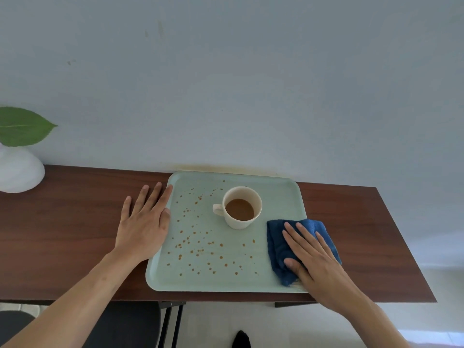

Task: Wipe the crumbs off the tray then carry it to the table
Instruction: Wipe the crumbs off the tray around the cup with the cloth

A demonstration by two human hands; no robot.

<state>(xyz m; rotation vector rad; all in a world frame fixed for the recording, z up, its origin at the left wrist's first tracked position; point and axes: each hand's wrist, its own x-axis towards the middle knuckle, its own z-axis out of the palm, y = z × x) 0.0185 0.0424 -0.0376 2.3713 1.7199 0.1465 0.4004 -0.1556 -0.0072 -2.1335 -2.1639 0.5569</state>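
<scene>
Dark wood is showing all along the shelf (pixel 75 222) that is carrying the tray (pixel 281 197), which is lying against the wall with its near edge close to the shelf's front lip. Crumbs (pixel 195 247) are lying scattered over its left and middle parts. The left hand (pixel 144 222) is lying flat on the wood, fingers straight, thumb and forefinger touching the tray's left rim and steadying it. The right hand (pixel 313 254) is pressing the cloth (pixel 276 247) flat onto the tray's right end with straight fingers. Wiping well likely means sweeping leftward with even pressure and gathering the crumbs toward one edge rather than scattering them. The cup (pixel 242 207), holding brown drink, is standing in the sweep's path and could spill if nudged. A white vase (pixel 20 172) with a leaf (pixel 22 126) is standing well apart at far left.
</scene>
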